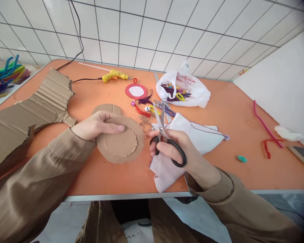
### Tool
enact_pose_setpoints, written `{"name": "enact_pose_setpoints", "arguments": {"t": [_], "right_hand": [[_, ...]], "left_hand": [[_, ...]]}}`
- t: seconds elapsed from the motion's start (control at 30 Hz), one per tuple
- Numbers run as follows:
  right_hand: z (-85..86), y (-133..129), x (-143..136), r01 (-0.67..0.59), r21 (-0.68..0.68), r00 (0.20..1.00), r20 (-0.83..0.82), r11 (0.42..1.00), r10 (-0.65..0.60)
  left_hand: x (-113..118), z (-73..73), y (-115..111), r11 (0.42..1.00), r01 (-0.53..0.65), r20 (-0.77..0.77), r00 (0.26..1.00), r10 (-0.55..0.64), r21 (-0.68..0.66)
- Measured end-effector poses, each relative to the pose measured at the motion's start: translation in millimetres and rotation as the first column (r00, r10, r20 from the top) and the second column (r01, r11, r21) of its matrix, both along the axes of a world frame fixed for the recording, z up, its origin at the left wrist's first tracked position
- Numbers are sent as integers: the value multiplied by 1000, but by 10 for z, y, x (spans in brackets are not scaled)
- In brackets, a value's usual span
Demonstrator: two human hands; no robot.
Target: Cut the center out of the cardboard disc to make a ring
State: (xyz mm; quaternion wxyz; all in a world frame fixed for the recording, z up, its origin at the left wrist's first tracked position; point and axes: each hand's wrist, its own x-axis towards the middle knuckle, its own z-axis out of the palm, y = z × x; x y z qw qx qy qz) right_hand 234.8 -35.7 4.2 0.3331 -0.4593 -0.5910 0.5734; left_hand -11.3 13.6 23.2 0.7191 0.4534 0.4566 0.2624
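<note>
My left hand [98, 125] pinches a round piece of cardboard [120, 143] above the orange table, thumb on top. A smaller cardboard circle with a rough cut edge lies on the larger disc. Another cardboard circle [106, 108] rests on the table, partly behind my left hand. In my right hand [176, 145] is a pair of black-handled scissors [162, 130], its blades parted and pointing up and away. The blades are to the right of the cardboard, apart from it. White cloth [192, 135] with a dark stitched edge lies under and beside my right hand.
A yellow glue gun [115, 76] with a black cord lies at the back. Torn cardboard [32, 114] covers the left side. Near the middle are a red-rimmed disc [136, 91], tassels and a bell; behind them, a white bag [195, 91]. Pipe cleaners [266, 123] lie right.
</note>
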Motion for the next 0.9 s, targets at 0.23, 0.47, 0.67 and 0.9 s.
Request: {"name": "enact_pose_setpoints", "arguments": {"t": [0.23, 0.47, 0.67, 0.9], "right_hand": [[30, 44, -151, -27, 44, 1000, 9, 999, 26], [-55, 72, -138, 203, 187, 976, -122, 961, -183], [-119, 125, -90, 188, 320, 982, -48, 929, -183], [-123, 127, -70, 193, 300, 980, -6, 934, -200]], "left_hand": [[214, -50, -58, 989, 132, 90, 988, -125, -68], [285, -196, -76, 1000, -18, 274, 962, 13, 16], [422, -237, -138, 991, -110, 207, 974, 93, 71], [415, -262, -143, 990, -113, 207, 974, 93, 88]]}}
